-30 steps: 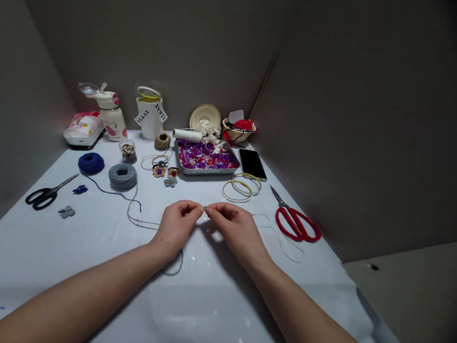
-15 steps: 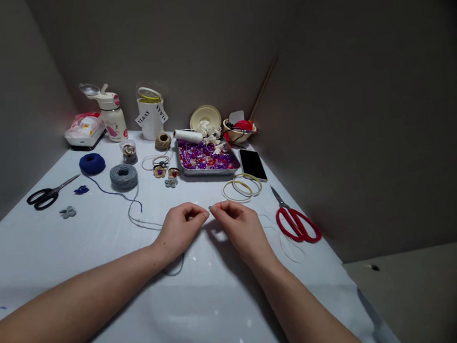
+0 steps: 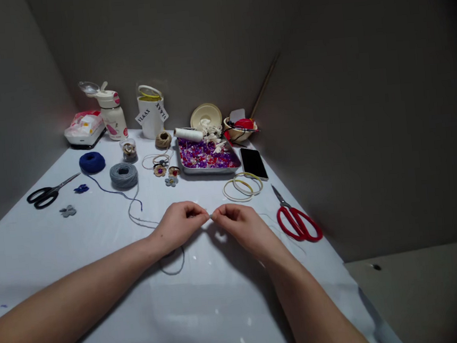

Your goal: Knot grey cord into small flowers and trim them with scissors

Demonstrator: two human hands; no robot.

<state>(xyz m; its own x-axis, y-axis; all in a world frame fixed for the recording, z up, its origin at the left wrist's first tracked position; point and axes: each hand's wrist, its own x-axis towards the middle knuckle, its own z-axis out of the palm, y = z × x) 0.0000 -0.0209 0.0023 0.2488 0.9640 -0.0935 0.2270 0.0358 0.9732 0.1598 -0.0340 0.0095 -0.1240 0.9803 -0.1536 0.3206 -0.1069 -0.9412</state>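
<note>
My left hand [image 3: 183, 222] is closed in a pinch above the white table, in the middle of the view. Grey yarn [image 3: 148, 221] runs from the grey yarn ball [image 3: 124, 176] to this hand, and a loop of it hangs below the wrist. Close beside it, my right hand [image 3: 239, 224] pinches too, fingertips nearly meeting the left ones. A tiny grey bit of yarn [image 3: 211, 216] shows between the two pinches; its shape is too small to make out. Thin pale thread [image 3: 275, 223] lies right of my right hand, near the red-handled scissors [image 3: 296, 219].
Left on the table [image 3: 117, 325] are black scissors [image 3: 50, 192], a blue yarn ball [image 3: 92, 162] and crocheted flowers [image 3: 68, 211]. Behind my hands stand a metal tray of beads [image 3: 212, 169], hoops [image 3: 238, 190] and a phone [image 3: 254, 164]. A bottle [image 3: 114, 120] and white canister [image 3: 152, 119] stand farther back.
My right hand has turned slightly and lowered its fingertips, and the grey bit between the pinches shows more. The yarn loop under my left wrist appears larger.
</note>
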